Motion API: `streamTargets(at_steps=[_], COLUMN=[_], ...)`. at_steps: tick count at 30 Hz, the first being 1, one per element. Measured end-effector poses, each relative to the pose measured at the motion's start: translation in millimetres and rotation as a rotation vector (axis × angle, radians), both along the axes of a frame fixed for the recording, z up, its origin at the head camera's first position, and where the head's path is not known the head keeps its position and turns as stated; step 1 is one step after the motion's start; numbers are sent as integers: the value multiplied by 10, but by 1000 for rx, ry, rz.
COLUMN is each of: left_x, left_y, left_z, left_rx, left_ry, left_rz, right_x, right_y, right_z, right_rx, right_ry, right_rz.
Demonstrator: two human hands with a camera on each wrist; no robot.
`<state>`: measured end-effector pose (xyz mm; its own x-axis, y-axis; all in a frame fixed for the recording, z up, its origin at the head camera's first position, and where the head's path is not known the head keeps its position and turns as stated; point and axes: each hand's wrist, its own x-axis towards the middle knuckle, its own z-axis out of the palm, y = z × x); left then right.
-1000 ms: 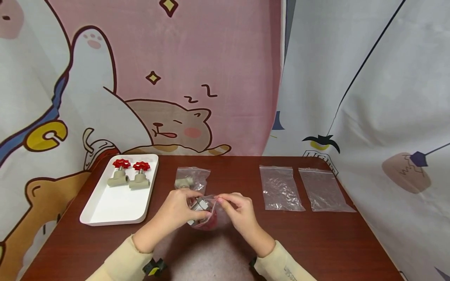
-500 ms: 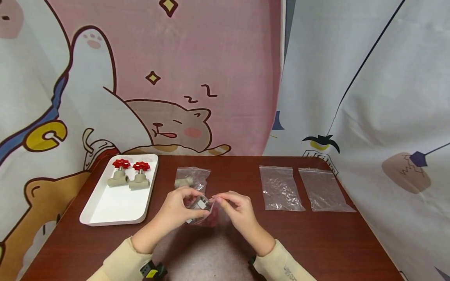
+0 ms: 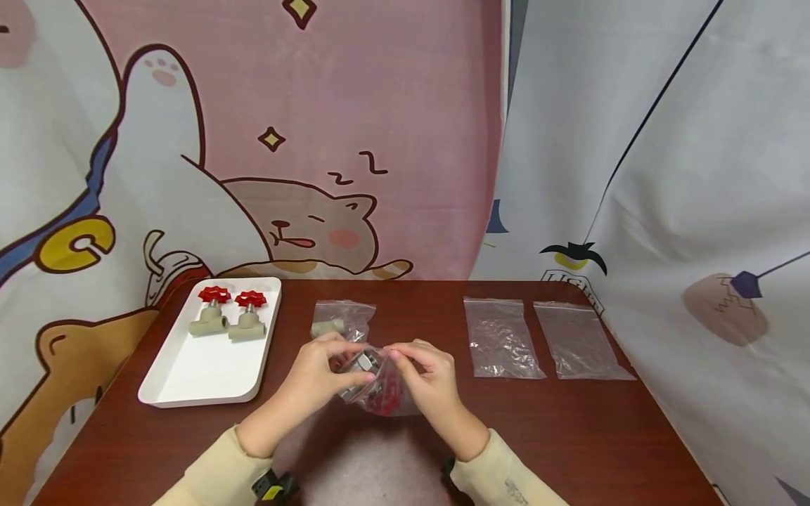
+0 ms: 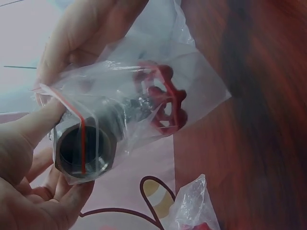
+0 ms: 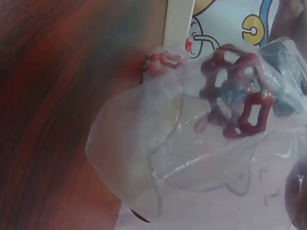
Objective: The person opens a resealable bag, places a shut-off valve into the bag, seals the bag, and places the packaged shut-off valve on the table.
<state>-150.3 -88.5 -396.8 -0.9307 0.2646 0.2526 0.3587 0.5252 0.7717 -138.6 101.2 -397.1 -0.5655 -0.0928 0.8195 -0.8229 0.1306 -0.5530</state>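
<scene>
A metal valve with a red handwheel lies inside a clear zip bag. My left hand grips the valve body through the bag, thumb on the near side and fingers at the back. At the bag's mouth, which has a red line along its zip, my right hand pinches the edge between thumb and fingers. In the right wrist view the handwheel shows through the plastic, its loose end hanging down. Part of the valve body is hidden by the left hand.
Just behind the hands lies a second clear bag with a beige fitting in it. A white tray at left bears two beige valves with red handwheels. Two flat zip bags lie at right on the brown table.
The bagged valve has tilted in the left hand, so the red handwheel shows more clearly below the hands. Both hands keep their hold. The head view has shifted slightly.
</scene>
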Motion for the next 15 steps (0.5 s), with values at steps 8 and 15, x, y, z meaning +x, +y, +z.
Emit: streamTargets(at_steps=[8,15], left_x=[-2,6], left_y=[-38,-6], left_z=[-58,-83], left_rx=[97,100], left_ry=[27,22], left_rz=[-110,-78], right_x=[15,33], right_y=[-12,-25], right_z=[14,35], right_rx=[-13,-22], right_ry=[-26,-38], right_rz=[-24,-26])
